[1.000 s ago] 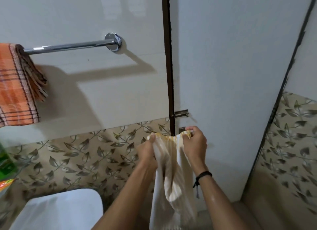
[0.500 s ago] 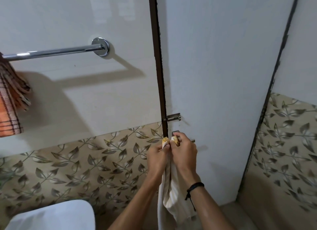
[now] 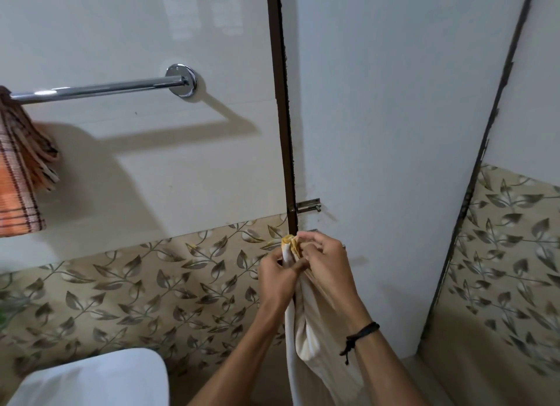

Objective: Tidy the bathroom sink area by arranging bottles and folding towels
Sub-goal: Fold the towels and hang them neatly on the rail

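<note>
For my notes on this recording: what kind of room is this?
Most likely a bathroom: a chrome towel bar on the tiled wall carries an orange towel, and a white fixture, perhaps a toilet tank, stands below.

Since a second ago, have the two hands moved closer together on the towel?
Yes. The left hand and right hand were spread along the towel top; now they touch, bunching it just below the door latch.

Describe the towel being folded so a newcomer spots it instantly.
Follow the dark door frame down to the latch; just below, both hands pinch a cream towel hanging between the forearms. Unlike the orange checked towel on the chrome rail, it's plain with a yellow edge.
</note>
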Demonstrator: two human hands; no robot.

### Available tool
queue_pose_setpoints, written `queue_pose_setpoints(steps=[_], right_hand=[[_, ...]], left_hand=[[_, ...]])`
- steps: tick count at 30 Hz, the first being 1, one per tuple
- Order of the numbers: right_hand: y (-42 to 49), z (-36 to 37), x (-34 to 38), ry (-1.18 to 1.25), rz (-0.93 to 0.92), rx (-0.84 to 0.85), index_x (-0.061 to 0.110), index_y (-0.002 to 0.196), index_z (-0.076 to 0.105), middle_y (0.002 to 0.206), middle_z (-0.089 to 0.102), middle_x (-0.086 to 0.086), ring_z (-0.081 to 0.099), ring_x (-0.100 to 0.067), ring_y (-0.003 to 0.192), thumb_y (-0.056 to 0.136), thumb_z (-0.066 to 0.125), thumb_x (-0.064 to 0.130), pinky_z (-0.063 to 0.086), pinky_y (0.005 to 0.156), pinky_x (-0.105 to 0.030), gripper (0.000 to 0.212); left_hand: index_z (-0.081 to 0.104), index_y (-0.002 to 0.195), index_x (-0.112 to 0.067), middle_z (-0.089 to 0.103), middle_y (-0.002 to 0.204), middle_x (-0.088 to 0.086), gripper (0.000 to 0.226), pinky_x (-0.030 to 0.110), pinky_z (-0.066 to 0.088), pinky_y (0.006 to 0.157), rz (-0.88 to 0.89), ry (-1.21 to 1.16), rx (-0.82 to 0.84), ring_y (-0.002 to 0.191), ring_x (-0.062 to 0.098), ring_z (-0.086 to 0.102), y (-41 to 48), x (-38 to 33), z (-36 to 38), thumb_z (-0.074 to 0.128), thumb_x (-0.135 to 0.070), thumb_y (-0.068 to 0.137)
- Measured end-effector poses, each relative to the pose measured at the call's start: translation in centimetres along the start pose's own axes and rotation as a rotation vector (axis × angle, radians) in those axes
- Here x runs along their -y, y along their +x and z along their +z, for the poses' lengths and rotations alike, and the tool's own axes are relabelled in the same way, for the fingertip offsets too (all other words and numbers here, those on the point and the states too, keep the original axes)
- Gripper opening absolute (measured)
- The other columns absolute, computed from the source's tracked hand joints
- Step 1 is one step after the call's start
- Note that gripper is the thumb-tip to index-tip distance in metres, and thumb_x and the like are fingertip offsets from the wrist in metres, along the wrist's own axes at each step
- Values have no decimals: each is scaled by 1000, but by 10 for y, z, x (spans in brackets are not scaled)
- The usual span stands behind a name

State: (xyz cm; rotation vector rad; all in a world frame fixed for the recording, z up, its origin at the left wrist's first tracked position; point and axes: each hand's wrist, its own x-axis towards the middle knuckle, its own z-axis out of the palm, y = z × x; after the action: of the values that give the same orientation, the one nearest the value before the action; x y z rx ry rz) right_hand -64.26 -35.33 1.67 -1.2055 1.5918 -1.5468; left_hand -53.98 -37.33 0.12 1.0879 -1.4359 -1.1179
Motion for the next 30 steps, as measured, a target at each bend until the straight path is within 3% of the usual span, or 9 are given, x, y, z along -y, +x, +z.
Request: queue_pose_setpoints(steps=[4, 6, 9, 12, 14, 19, 23, 26, 30], right_hand=[[1, -18, 8, 204, 42, 188, 17, 114, 71, 95, 80, 0, 75, -12, 97, 92, 57, -4, 61, 88, -33, 34], [5, -28, 4, 145, -22, 144, 18, 114, 71, 92, 79, -1, 75, -17, 95, 89, 62, -5, 61, 85, -33, 35], [18, -46, -19, -341, -197, 43, 31, 127, 65, 111, 59, 9, 59, -11, 102, 80, 79, 9, 54, 94, -34, 53], [22, -56, -42, -671, -124, 182, 43, 145, 44, 135, 37, 15, 33, -9, 121, 72, 87, 40, 42, 102, -40, 85], [23, -58, -50, -544, -128, 187, 35, 138, 52, 135, 50, 12, 45, -11, 124, 75, 86, 37, 46, 103, -42, 72], [20, -66, -37, -61, -72, 231, 21, 92, 73, 90, 74, 8, 67, -12, 92, 81, 82, 11, 52, 90, -33, 18], [12, -70, -17, 152, -65, 186, 13, 91, 72, 82, 72, 6, 64, -9, 83, 81, 81, 7, 49, 78, -27, 15], [10, -66, 2, 148, -120, 121, 15, 88, 69, 78, 72, 8, 64, -6, 77, 82, 80, 6, 49, 76, -25, 15], [7, -58, 16, 110, -208, -10, 17, 89, 70, 87, 73, -6, 64, -12, 80, 82, 81, 8, 51, 74, -29, 16]], left_hand=[[81, 88, -18, 79, 83, 7, 24, 43, 59, 77, 39, -42, -89, 80, 20, 72, 1, -4, -6, 63, -3, 91], [82, 91, -18, 79, 89, 10, 30, 35, 56, 80, 66, -97, -57, 85, 16, 70, 0, -13, -9, 56, -2, 93], [79, 95, -11, 79, 88, 0, 29, 17, 54, 74, 93, -161, -30, 83, 4, 69, -2, -25, -13, 52, -2, 98], [76, 94, -7, 75, 83, -5, 28, 11, 52, 72, 94, -200, 7, 78, -1, 67, 2, -31, -21, 49, 1, 100], [76, 94, -8, 75, 86, -2, 29, 16, 54, 76, 90, -220, 53, 82, 3, 68, 5, -33, -29, 49, 2, 100], [74, 97, -9, 73, 91, 5, 29, 38, 51, 82, 41, -236, 84, 89, 20, 65, 15, -26, -45, 48, 2, 99], [76, 95, -21, 72, 91, 7, 31, 46, 52, 86, -3, -231, 50, 90, 28, 64, 20, -23, -57, 52, -3, 101], [75, 103, -20, 76, 103, 3, 27, 39, 54, 92, -27, -178, 25, 99, 21, 68, 18, -25, -61, 53, -6, 102], [74, 104, -19, 78, 96, -5, 26, 31, 53, 81, -52, -186, 63, 93, 16, 69, 14, -27, -64, 51, -8, 104]])
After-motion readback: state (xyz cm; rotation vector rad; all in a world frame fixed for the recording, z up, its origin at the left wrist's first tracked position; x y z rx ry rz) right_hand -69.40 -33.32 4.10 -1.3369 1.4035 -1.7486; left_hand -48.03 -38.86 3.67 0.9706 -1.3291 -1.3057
